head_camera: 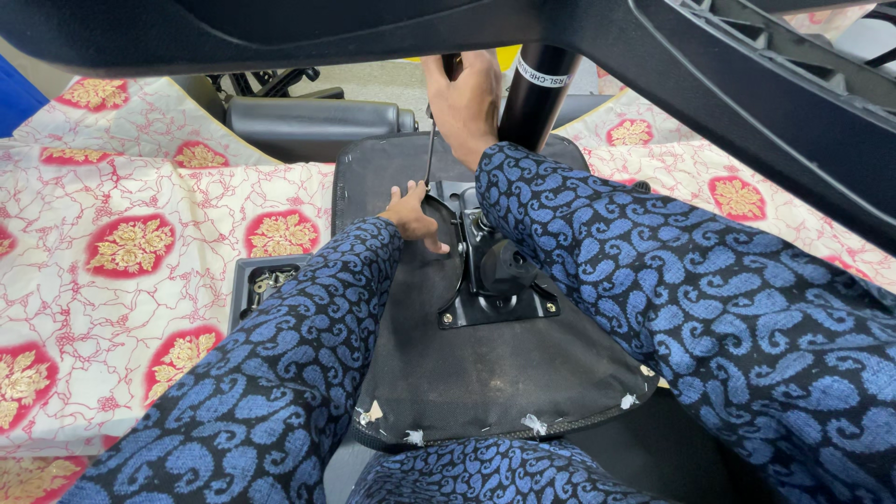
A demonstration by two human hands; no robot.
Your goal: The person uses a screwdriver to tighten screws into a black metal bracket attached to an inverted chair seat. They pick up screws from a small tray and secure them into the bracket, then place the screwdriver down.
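Screwdriver (431, 154) is being gripped closed-fisted by right hand (464, 98), shaft near-vertical, tip at mounting plate's (495, 275) far-left corner; left hand (413, 213), fingers spread, holding nothing, is pressing beside it.

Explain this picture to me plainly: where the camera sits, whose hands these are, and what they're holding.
The camera sits on a person's head and looks down at their own two hands in blue patterned sleeves. In front lies an upturned chair seat with a black metal plate bolted to it, resting on a red and white patterned cloth. The right hand grips a screwdriver pointing down at the plate. The left hand rests by its tip. A small tray of parts sits to the left.
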